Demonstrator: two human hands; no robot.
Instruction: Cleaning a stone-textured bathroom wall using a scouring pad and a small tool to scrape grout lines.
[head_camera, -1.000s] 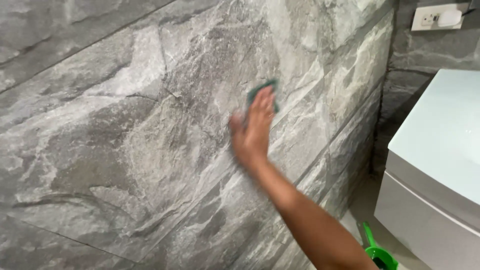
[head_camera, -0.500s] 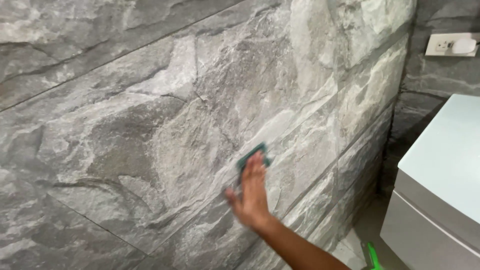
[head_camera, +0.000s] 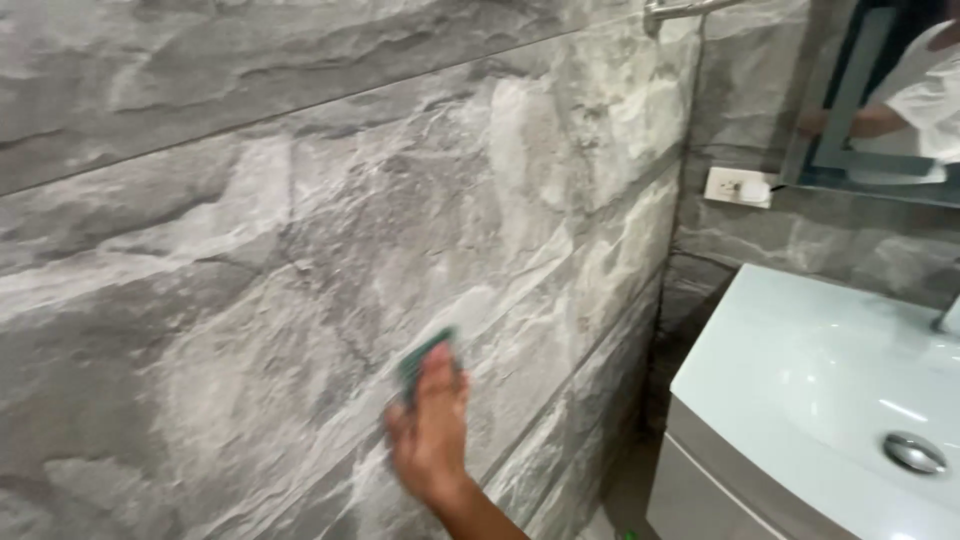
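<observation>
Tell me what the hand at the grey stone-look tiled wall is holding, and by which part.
The right hand presses a small green scrubbing pad flat against the grey stone-look wall tiles, fingers spread over its back; only its upper edge shows.

A hand (head_camera: 432, 435), seemingly the right though blur makes it hard to tell, presses a green scouring pad (head_camera: 424, 360) flat against the grey stone-look wall tiles (head_camera: 250, 250). A white basin (head_camera: 830, 390) stands to the right, below a mirror (head_camera: 880, 100).
</observation>
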